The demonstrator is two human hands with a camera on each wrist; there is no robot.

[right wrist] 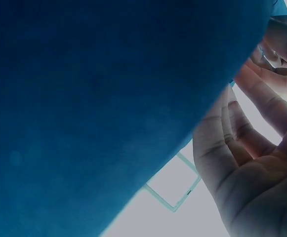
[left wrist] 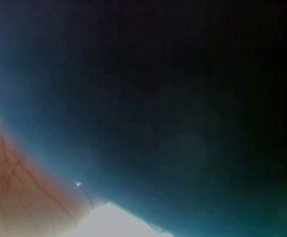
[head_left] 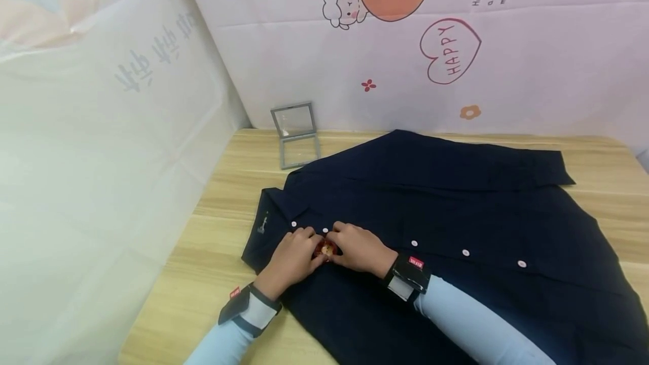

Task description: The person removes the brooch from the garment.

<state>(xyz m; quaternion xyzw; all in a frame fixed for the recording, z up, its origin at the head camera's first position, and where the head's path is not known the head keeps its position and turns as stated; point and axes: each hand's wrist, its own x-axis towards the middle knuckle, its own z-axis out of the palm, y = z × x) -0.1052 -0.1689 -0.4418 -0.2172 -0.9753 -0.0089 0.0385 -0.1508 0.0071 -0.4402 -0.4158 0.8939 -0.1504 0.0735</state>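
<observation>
A dark navy button-up shirt (head_left: 446, 213) lies spread on the wooden table, its collar (head_left: 256, 235) toward the left. Over the shirt front, just below the placket with its white buttons, is a small round red-and-gold brooch (head_left: 327, 249). My left hand (head_left: 294, 255) pinches its left side, and my right hand (head_left: 359, 248) pinches its right side, thumbs and fingers bent around it. Dark cloth fills most of both wrist views. Part of my left palm (left wrist: 24, 197) shows in the left wrist view; the brooch is hidden in both.
An open clear case (head_left: 299, 151) with a grey frame stands at the table's back left, near the shirt's sleeve. Bare wood (head_left: 203, 263) shows along the left side. A printed white cloth (head_left: 304, 61) hangs behind the table.
</observation>
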